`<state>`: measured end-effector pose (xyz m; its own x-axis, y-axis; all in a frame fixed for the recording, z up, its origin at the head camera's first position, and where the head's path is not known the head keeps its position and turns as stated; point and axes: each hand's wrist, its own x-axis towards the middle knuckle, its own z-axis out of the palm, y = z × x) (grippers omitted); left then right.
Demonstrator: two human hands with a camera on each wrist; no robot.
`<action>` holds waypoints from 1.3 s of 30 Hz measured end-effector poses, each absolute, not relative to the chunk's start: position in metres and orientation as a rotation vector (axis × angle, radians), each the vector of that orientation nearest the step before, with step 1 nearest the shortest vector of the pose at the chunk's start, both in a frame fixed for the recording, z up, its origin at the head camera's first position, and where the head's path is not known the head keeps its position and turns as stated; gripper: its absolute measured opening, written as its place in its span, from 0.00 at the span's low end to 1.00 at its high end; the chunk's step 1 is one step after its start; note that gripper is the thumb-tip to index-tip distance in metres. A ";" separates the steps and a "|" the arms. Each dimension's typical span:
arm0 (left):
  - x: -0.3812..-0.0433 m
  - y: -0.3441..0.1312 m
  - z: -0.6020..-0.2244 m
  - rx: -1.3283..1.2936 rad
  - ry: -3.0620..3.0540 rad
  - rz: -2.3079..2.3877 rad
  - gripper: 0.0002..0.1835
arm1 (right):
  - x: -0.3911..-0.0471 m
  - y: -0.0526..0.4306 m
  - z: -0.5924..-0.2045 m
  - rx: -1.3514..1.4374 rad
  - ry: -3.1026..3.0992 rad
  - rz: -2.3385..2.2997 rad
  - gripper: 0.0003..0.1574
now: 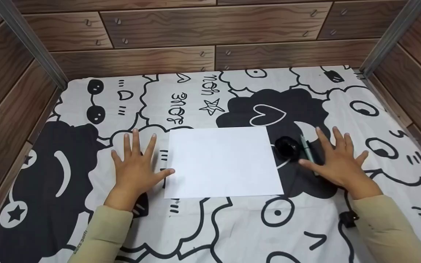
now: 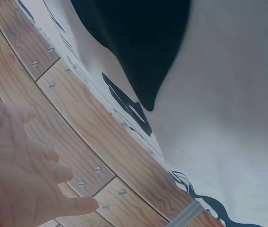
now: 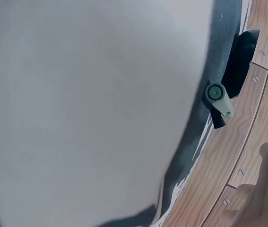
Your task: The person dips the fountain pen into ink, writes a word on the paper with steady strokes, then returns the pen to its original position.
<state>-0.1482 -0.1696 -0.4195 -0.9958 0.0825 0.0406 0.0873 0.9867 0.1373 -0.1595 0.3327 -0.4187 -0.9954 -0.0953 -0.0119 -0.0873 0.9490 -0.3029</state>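
A blank white sheet of paper (image 1: 223, 164) lies flat on the patterned cloth between the hands in the head view. My left hand (image 1: 134, 171) has its fingers spread, its thumb tip over the sheet's left edge. On the right, my right hand (image 1: 342, 164) also spreads its fingers, holding nothing. Beside it lies a slim grey-green pen (image 1: 306, 146), which the right thumb overlaps in this view. Just left of the pen sits a glossy black round object (image 1: 287, 147). The right wrist view shows the pen's pale end (image 3: 215, 92) near that dark object (image 3: 242, 61).
The cloth (image 1: 232, 226) bears black-and-white cartoon drawings and covers the table. Wood-plank-patterned walls (image 1: 214, 27) close in the back and both sides, with grey metal posts (image 1: 31, 44) at the corners. A small black item (image 1: 348, 218) sits by the right wrist.
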 end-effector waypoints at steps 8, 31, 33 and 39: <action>-0.149 -0.169 -0.420 -0.157 -3.106 -0.241 0.58 | -0.162 0.335 -0.416 -0.128 3.076 -0.495 0.68; -0.151 -0.166 -0.424 -0.296 -3.118 -0.231 0.55 | -0.169 0.339 -0.418 -0.105 3.061 -0.607 0.71; -0.151 -0.166 -0.424 -0.308 -3.117 -0.233 0.55 | -0.169 0.340 -0.418 -0.114 3.050 -0.638 0.71; -0.151 -0.165 -0.424 -0.322 -3.131 -0.256 0.54 | -0.172 0.342 -0.419 -0.180 3.016 -0.774 0.69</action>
<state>-0.1509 -0.1651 -0.4241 -0.9791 0.2035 0.0002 0.2008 0.9661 0.1624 -0.1720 0.3415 -0.4193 -0.9931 -0.1174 0.0068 -0.1062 0.8701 -0.4812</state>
